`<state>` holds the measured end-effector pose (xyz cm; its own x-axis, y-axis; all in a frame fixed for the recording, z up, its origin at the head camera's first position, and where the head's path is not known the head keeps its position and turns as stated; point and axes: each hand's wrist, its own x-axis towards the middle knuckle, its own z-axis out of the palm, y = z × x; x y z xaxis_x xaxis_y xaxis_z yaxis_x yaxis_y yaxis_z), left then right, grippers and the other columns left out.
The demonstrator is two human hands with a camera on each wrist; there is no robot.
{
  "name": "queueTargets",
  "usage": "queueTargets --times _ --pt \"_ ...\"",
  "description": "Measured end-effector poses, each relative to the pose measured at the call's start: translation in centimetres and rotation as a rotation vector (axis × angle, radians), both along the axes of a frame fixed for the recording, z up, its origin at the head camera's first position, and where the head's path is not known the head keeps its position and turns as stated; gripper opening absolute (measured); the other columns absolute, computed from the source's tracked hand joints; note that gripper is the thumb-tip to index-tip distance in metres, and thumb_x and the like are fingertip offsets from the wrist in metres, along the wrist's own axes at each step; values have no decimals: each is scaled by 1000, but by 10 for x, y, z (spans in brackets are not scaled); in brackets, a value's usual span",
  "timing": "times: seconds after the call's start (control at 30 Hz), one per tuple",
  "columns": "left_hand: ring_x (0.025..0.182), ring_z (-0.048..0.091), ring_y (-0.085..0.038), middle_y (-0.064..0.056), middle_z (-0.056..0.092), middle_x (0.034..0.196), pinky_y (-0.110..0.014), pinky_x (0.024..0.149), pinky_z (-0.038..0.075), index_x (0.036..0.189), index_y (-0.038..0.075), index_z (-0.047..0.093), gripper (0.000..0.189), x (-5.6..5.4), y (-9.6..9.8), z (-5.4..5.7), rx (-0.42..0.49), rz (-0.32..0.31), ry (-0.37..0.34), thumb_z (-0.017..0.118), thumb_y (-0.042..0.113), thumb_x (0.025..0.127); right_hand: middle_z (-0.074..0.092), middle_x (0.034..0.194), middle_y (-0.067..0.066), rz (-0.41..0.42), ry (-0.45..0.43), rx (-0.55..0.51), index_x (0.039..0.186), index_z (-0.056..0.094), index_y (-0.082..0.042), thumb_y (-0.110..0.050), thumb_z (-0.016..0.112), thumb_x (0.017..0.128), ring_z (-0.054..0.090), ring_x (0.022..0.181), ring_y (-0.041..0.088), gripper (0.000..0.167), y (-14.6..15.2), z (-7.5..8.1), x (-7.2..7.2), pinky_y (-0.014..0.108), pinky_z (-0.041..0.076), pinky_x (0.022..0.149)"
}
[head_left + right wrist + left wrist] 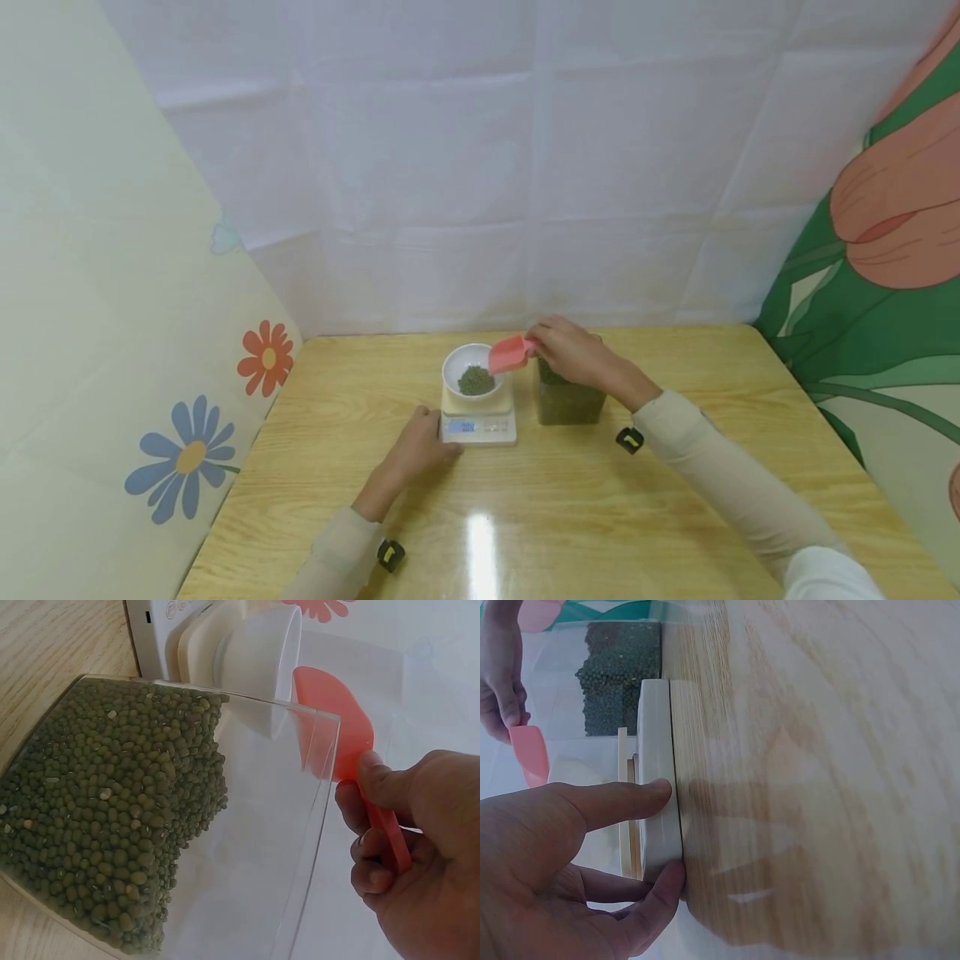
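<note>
My right hand (573,352) grips the handle of a pink-red scoop (508,355), its blade at the right rim of a white bowl (453,367). Green mung beans (476,382) lie in a small heap in that bowl. Under the bowl is a white digital kitchen scale (497,431) with a lit display. With thumb and fingers, my left hand (416,446) holds the scale's front left corner, seen close in the left wrist view. Below my right hand stands a clear square container (251,847), partly filled with mung beans (97,810) piled in a slope.
The wooden table (570,517) carries the scale and container near its back edge. Behind it hangs a white cloth (420,183). Flower-patterned panels stand at the left (90,317) and right (892,350) sides.
</note>
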<state>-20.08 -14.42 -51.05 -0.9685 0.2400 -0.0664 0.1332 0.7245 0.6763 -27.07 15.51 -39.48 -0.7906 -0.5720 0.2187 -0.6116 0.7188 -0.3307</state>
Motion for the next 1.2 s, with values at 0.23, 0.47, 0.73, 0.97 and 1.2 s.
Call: queueTargets --times 0.23,0.47,0.73,0.97,1.2 --pt "95 51 -23 -10 59 105 -45 89 57 127 -2 70 53 1 -1 0 2 7 -11 90 12 81 73 122 18 -18 14 -5 123 71 3 -19 67 105 66 120 37 29 1 -2 1 51 55 107" --pt "94 52 -22 -11 58 105 -45 90 57 128 -3 69 53 1 -1 -1 -9 10 -10 89 14 81 73 119 16 -47 4 -17 122 72 1 -18 67 105 67 116 35 26 2 -2 3 51 56 105" --pt "93 53 -22 -12 58 106 -44 89 58 128 -4 69 54 0 -2 -3 -12 13 -2 89 15 82 73 121 17 -60 -8 -34 124 71 2 -17 66 105 67 118 35 27 5 -5 6 51 56 106" --pt "92 54 -22 -13 57 108 -45 89 59 128 -5 68 55 0 -1 -3 -7 17 -14 90 15 82 73 122 17 -62 -2 -48 126 70 3 -16 66 105 68 117 35 28 9 -6 8 51 57 104" --pt "92 55 -22 -14 57 109 -45 89 59 128 -6 68 56 1 -1 -2 -6 15 -11 90 15 81 74 122 17 -63 7 -46 125 70 3 -17 65 106 69 117 37 28 14 -4 8 52 57 104"
